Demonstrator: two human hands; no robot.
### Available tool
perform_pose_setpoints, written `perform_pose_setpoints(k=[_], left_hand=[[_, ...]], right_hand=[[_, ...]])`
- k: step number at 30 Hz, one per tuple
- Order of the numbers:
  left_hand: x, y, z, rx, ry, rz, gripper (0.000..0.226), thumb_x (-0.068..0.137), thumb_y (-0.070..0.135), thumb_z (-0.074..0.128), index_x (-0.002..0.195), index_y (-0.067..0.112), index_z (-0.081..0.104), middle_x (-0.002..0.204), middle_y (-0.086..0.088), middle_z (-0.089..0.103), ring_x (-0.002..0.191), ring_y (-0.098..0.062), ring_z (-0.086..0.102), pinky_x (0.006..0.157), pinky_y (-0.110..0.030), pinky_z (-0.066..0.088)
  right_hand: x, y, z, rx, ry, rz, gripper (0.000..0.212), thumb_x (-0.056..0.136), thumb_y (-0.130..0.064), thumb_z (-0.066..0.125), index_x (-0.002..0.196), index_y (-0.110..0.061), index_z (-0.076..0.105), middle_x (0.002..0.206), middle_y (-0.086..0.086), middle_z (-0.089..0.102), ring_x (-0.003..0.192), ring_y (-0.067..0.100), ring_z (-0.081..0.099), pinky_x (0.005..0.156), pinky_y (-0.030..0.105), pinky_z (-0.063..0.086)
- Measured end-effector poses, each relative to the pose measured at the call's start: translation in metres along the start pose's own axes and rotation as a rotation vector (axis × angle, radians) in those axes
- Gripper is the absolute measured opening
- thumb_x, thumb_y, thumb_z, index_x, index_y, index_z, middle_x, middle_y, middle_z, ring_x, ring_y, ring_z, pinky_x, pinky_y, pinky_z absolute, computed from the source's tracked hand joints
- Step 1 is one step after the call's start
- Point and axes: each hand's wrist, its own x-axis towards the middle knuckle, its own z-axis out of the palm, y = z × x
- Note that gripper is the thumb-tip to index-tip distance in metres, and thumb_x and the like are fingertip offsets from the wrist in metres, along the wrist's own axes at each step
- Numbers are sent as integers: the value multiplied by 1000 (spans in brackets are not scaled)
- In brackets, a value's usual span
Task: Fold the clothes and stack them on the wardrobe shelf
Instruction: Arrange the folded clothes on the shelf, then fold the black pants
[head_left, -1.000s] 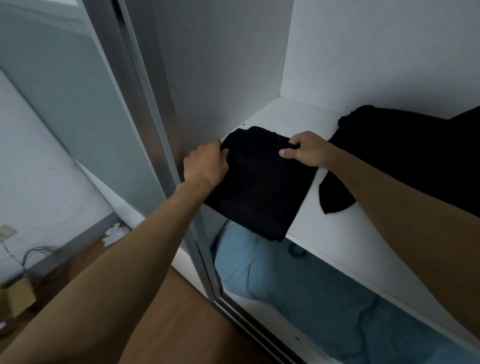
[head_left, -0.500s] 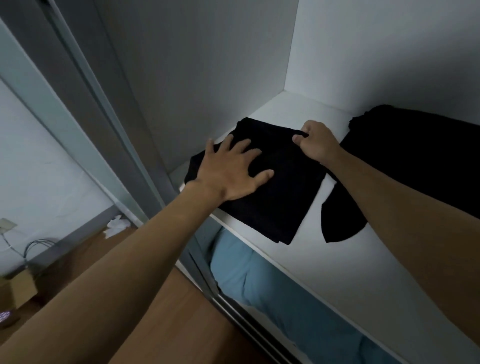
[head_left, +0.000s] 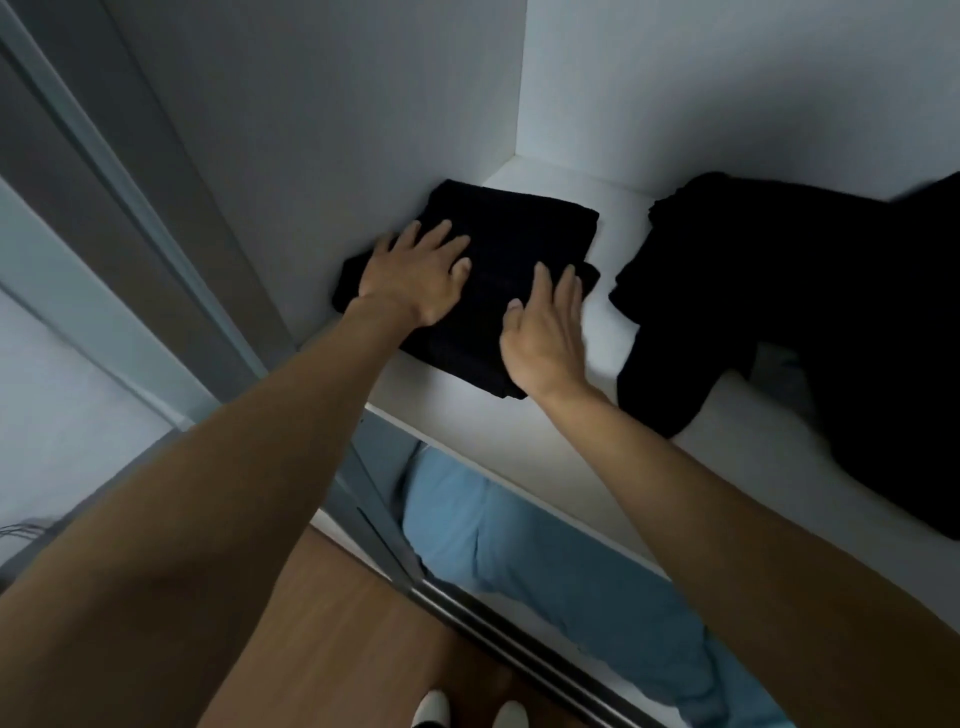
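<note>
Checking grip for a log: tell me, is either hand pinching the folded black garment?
No: the left hand and right hand both lie flat, fingers straight, on the folded black garment.

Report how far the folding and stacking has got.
Done: one folded black garment lies on the white shelf against the left wall. In hand: the left hand and right hand press flat on it, fingers straight. Left: the loose black clothing heaped to the right looks unfolded and unstacked. Blue fabric lies below the shelf.

Both hands flat, palms down.
Left hand at frame centre, fingers spread; right hand just beside it, fingers straight.
</note>
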Motion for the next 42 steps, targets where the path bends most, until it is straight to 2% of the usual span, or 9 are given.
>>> perform_pose_setpoints(k=[6, 10, 16, 21, 26, 31, 37, 40, 42], left_hand=[[4, 33, -16, -259, 28, 37, 49, 102, 28, 39, 150, 18, 38, 165, -2, 18, 151, -27, 16, 123, -49, 10], [2, 113, -20, -721, 183, 264, 37, 97, 15, 49, 133, 10, 55, 152, -8, 42, 140, -23, 39, 112, -28, 27], [-21, 234, -24, -841, 61, 548, 35, 93, 10, 54, 128, 9, 57, 151, -7, 42, 139, -24, 39, 115, -32, 29], [-47, 297, -32, -780, 12, 646, 40, 91, 14, 57, 131, 17, 56, 138, -2, 54, 126, -22, 51, 108, -32, 39], [-63, 327, -50, -677, -30, 599, 24, 92, 23, 55, 112, 30, 66, 95, 14, 65, 93, -14, 64, 90, -40, 54], [-86, 354, -53, -750, -167, 482, 18, 96, 18, 55, 104, 27, 68, 98, 8, 70, 94, -15, 65, 94, -35, 53], [-119, 374, -52, -962, -244, 267, 16, 98, 21, 54, 100, 21, 70, 87, 3, 77, 75, -9, 69, 71, -21, 47], [-122, 378, -63, -1123, -405, 139, 36, 97, 48, 52, 112, 18, 68, 96, 2, 78, 87, -16, 74, 73, -31, 52], [-124, 382, -72, -1377, -635, 40, 64, 89, 68, 51, 121, 13, 62, 110, -7, 76, 99, -25, 74, 83, -41, 55]], right_hand=[[0, 2, -47, -33, -253, 3, 57, 105, -28, 38, 156, -12, 19, 162, 14, 19, 149, 28, 20, 119, 37, 23], [-26, 23, -121, 27, 87, -37, 37, 96, -13, 51, 132, -10, 57, 133, 6, 60, 122, 19, 54, 103, 27, 41], [-97, 116, -262, -306, 592, 128, 29, 85, -7, 59, 114, -7, 65, 119, 9, 65, 116, 26, 57, 105, 33, 40], [-134, 188, -328, -289, 422, 500, 70, 85, -41, 71, 144, -15, 42, 143, 10, 50, 133, 29, 47, 111, 45, 39], [-132, 226, -335, -187, 417, 428, 86, 83, -46, 73, 152, -19, 31, 151, 10, 41, 137, 30, 41, 112, 45, 38], [-119, 255, -359, -248, 358, 467, 82, 83, -52, 69, 151, -26, 31, 151, 6, 41, 138, 37, 35, 109, 56, 34], [-119, 273, -379, -33, 399, 203, 24, 100, -25, 55, 117, -11, 65, 117, 11, 65, 114, 32, 57, 101, 47, 38], [-137, 254, -375, 190, 503, -43, 22, 99, -18, 55, 118, -11, 65, 116, 2, 66, 112, 17, 59, 102, 27, 42], [-160, 237, -364, 206, 312, -208, 24, 97, -12, 58, 119, -12, 66, 117, -5, 65, 110, 4, 57, 97, 8, 38]])
